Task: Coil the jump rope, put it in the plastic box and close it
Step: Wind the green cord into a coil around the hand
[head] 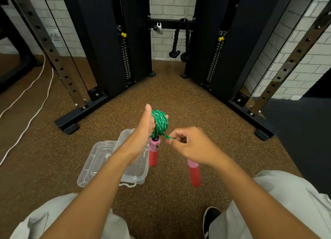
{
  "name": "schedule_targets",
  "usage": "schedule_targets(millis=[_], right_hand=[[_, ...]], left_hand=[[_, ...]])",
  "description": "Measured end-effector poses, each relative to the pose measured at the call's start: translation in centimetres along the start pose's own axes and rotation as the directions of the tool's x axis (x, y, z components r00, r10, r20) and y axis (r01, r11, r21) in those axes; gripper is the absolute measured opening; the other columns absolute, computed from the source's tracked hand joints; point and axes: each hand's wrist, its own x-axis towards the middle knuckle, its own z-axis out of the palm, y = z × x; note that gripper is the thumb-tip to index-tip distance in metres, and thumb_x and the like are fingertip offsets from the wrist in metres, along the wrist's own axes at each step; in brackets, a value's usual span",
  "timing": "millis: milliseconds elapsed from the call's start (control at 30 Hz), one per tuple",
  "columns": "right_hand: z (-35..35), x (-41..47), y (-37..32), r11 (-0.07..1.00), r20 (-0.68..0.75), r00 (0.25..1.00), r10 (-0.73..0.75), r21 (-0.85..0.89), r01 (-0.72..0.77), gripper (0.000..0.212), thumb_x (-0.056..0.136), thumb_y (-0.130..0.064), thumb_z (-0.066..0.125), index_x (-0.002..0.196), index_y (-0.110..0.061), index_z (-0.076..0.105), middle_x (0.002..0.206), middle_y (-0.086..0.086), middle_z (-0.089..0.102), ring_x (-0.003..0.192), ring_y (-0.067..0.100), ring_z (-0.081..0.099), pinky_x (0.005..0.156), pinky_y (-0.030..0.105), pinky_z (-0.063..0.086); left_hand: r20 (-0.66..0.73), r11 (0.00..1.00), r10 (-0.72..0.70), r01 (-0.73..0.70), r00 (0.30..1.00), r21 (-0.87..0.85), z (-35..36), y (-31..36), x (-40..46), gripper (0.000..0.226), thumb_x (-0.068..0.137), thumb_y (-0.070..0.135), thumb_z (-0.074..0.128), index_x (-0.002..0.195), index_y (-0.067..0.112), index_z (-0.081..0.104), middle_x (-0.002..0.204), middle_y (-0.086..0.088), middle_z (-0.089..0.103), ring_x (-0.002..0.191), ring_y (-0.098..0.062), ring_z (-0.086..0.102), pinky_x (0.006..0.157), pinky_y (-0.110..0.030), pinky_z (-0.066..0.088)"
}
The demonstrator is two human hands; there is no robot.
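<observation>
The green jump rope (pixel 160 121) is wound in a tight bundle around the left hand (pixel 143 129), whose fingers are curled through the coil, with 1 pink-and-red handle (pixel 153 153) hanging just below it. The right hand (pixel 189 145) pinches the rope's free strand between closed fingers (pixel 170 141), the 2nd handle (pixel 194 172) dangling beneath its wrist. The clear plastic box (pixel 134 174) lies open on the speckled floor (pixel 170 95), lid (pixel 95 160) beside it, under the left forearm.

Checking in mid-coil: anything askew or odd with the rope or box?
Nothing stands out. The green rope is wound neatly round the left hand, the right hand pinches its free end, and the plastic box lies open on the floor.
</observation>
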Motion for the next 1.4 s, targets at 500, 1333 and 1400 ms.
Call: schedule_targets(millis=[500,1333,1400], right_hand=[[-1.5,-0.3,-0.6,0.995,-0.029,1.000,0.001,0.098,0.001,0.020,0.088,-0.004,0.058,0.088,-0.019,0.072,0.073,0.002,0.077,0.047,0.006,0.053,0.045,0.022,0.041],[-0.6,0.1,0.3,0.829,0.146,0.989,-0.027,0.557,-0.060,0.062,0.080,0.000,0.052,0.138,-0.021,0.058,0.137,0.006,0.061,0.128,0.024,0.058,0.107,0.045,0.050],[-0.3,0.1,0.3,0.823,0.184,0.981,-0.054,0.564,-0.061,0.062,0.080,-0.008,0.060,0.140,-0.022,0.055,0.137,0.007,0.061,0.128,0.023,0.057,0.110,0.046,0.046]], left_hand=[[0.263,0.988,-0.081,0.042,0.961,0.152,0.5,-0.1,-0.4,0.106,0.076,0.097,0.004,0.110,0.028,0.077,0.113,0.000,0.078,0.115,-0.018,0.068,0.118,-0.052,0.031],[0.137,0.993,0.001,0.014,0.991,-0.114,0.4,0.8,-0.9,0.026,0.091,-0.005,0.055,0.073,0.013,0.058,0.056,0.002,0.055,0.052,-0.006,0.047,0.054,-0.016,0.040],[0.139,0.993,-0.003,0.019,0.990,-0.113,0.2,0.7,-0.8,0.026,0.092,-0.005,0.054,0.073,0.012,0.060,0.055,0.003,0.055,0.051,-0.006,0.047,0.054,-0.016,0.040]])
